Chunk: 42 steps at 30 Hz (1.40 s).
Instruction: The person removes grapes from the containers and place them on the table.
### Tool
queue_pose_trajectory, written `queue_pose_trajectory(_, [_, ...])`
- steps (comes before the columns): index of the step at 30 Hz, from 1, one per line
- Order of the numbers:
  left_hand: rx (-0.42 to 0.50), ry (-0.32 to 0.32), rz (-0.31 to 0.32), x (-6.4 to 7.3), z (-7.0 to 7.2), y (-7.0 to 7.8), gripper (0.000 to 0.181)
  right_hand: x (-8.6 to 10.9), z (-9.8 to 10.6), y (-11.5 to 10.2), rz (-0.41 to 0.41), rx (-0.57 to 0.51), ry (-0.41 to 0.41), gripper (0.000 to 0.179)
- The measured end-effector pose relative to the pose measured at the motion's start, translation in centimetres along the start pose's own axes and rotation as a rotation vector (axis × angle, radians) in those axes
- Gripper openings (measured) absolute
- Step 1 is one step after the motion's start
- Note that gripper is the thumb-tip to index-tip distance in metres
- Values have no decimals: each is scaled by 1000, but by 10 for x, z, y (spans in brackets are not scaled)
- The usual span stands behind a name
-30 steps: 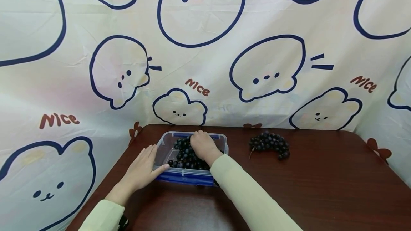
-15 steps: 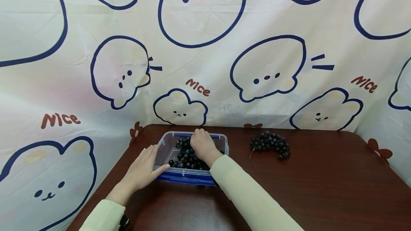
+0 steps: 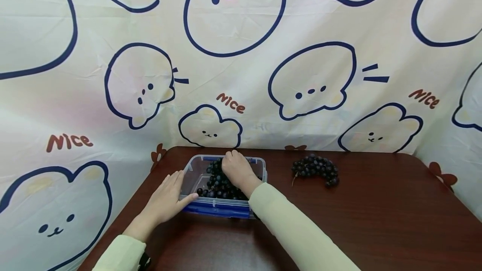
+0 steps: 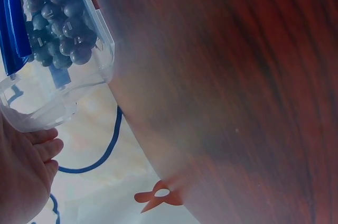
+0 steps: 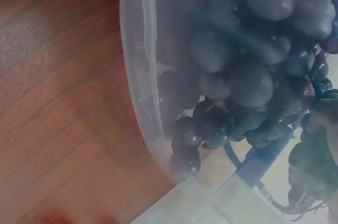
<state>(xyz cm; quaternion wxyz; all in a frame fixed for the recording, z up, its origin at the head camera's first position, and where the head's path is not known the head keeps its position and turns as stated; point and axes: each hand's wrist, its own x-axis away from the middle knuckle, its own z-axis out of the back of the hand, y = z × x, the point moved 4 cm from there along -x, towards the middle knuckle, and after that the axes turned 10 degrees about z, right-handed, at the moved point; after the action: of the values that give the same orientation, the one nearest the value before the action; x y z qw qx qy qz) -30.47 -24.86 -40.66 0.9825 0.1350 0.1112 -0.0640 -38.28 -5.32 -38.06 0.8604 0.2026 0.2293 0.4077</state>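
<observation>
In the head view a clear plastic box [image 3: 193,175] with blue clasps [image 3: 216,209] stands on the table, dark grapes [image 3: 218,182] heaped inside it. My left hand [image 3: 162,199] lies against the box's left side, fingers straight and thumb at the near rim. The left wrist view has this hand [image 4: 24,174] beside a box corner. Reaching over the near rim, my right hand [image 3: 238,170] has curled fingers on the grapes and grips the bunch; its fingertips are hidden from above. Grapes [image 5: 237,84] show through the box wall [image 5: 138,49] in the right wrist view.
Another bunch of dark grapes [image 3: 316,170] lies on the brown table [image 3: 361,216], to the right of the box, its stem pointing toward the near side. A cream cloth [image 3: 256,74] printed with cartoon bears hangs behind the table and along its sides.
</observation>
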Motion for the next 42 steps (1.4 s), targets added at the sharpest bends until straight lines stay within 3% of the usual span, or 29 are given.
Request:
queue_pose_trajectory(10, [1,6,-3,0,0,0,87,7,9,-1,64,119,161,32])
queue_pose_trajectory(16, [2,8,3,0,0,0,87,13,14,4,71,143,228,33])
queue_pose_trajectory(25, [11,6,-4,1,0,0,92,24,15,8,107,168,245,35])
queue_pose_trajectory(42, [17,4,-5,2,1,1,93,45,27,18,141,185,495,30])
